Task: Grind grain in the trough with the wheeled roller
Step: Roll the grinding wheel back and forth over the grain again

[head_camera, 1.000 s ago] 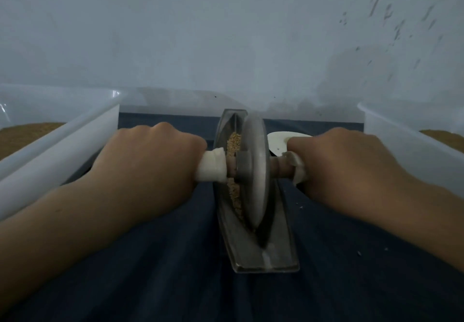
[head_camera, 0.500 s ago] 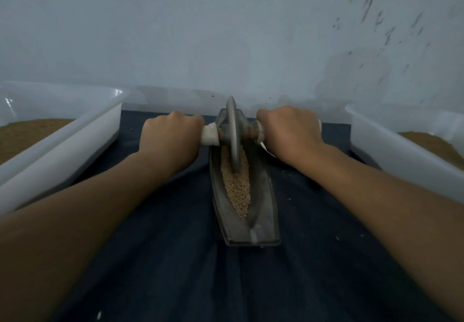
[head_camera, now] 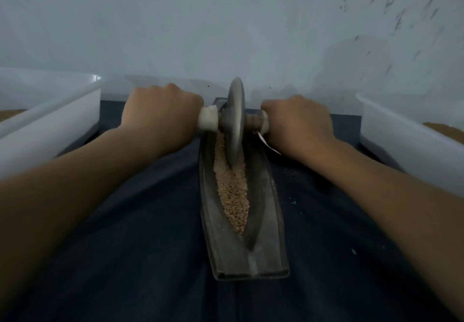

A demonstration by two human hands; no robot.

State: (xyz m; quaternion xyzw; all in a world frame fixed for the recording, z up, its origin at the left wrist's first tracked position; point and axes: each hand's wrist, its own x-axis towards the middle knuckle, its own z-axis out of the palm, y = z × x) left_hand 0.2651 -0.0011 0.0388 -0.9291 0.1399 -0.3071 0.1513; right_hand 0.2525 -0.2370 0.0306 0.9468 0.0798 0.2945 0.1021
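Observation:
A long grey metal trough point(head_camera: 266, 254) lies lengthwise on a dark blue cloth, its V-shaped groove filled with pale tan grain point(head_camera: 233, 191). The metal wheel of the roller point(head_camera: 235, 121) stands upright in the groove toward the trough's far end, its rim sunk in the grain. My left hand point(head_camera: 160, 116) grips the white-wrapped left handle of the axle. My right hand point(head_camera: 298, 126) grips the right handle. Both fists hide most of the handles.
A white plastic tub point(head_camera: 50, 126) with brown grain stands at the left. Another white tub point(head_camera: 406, 141) with brown grain stands at the right. A pale wall rises close behind the trough. A few spilled grains point(head_camera: 292, 201) lie on the cloth point(head_camera: 125, 259) right of the trough.
The roller went from the trough's near half to its far end, uncovering the grain. Since half a second ago it has come back slightly toward me.

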